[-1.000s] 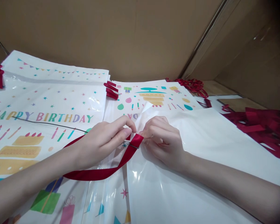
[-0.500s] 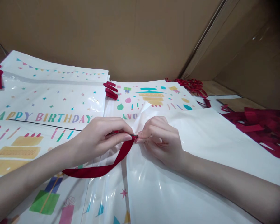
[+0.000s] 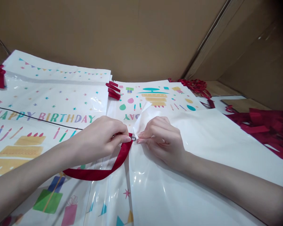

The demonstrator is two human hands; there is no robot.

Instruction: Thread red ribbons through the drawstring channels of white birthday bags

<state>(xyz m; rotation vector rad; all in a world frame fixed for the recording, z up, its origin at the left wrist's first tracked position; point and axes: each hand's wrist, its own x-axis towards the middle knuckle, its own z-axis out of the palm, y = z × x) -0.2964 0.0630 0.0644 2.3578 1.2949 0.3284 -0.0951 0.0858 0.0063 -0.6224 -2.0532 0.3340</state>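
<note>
Centre of frame: left hand pinching the end of a dark red satin ribbon with a small metal loop. Right hand just beside, fingertips pressed together on the folded corner of a glossy white plastic gift bag. At left, printed "HAPPY BIRTHDAY" bags. At far right, heaped dark red ribbons.

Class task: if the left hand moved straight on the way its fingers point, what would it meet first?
Probably the right hand: the left hand, pinching the dark red satin ribbon, points right at its fingertips, nearly touching.
</note>
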